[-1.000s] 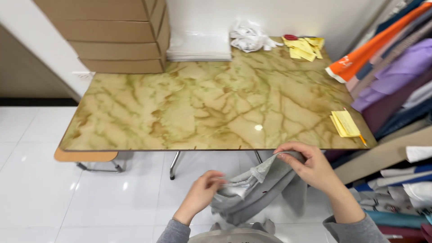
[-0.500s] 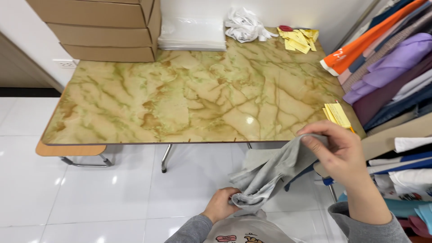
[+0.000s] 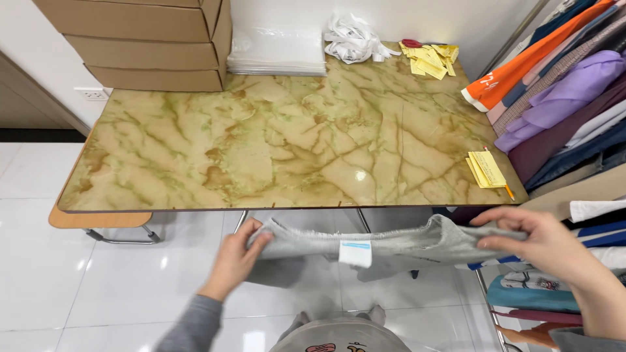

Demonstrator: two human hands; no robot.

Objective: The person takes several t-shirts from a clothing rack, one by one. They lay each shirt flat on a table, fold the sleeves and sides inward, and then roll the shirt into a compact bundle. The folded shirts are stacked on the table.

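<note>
Stretched out since half a second ago, the grey garment (image 3: pixel 391 244) is now held wide and flat instead of bunched, just below the near edge of the tabletop (image 3: pixel 287 140). One end is pinched by the left hand (image 3: pixel 236 257), the other is gripped by the right hand (image 3: pixel 541 241), with both arms spread apart. Cardboard boxes (image 3: pixel 150 42) are stacked at the far left corner, yellow slips (image 3: pixel 487 169) lie by the right edge, and hanging clothes (image 3: pixel 561 98) are seen to the right over white floor tiles (image 3: pixel 39 261).
</note>
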